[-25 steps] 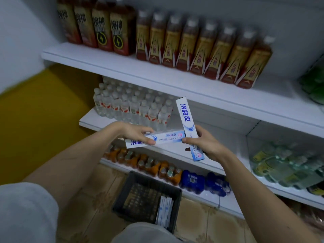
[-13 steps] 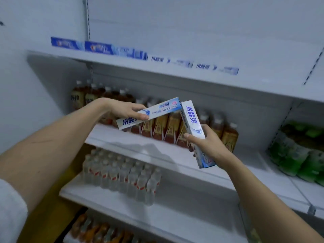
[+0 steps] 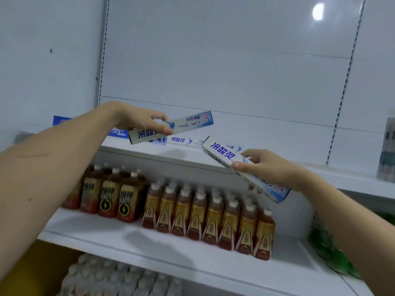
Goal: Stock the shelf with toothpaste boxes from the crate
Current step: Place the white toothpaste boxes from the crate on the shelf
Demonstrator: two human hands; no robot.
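2 toothpaste boxes gripped: left hand [image 3: 141, 121] box [image 3: 171, 130] over top shelf edge [image 3: 171, 155]; right hand [image 3: 267, 167] box [image 3: 222, 155] just off it.

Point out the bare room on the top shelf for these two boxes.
Top shelf lies bare from the lying toothpaste boxes right to the stacked packs. Its left end is crowded with blue boxes.

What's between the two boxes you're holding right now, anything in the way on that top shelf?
In the head view, between the left hand's box and the right hand's box, only toothpaste boxes already lying flat on the top shelf show.
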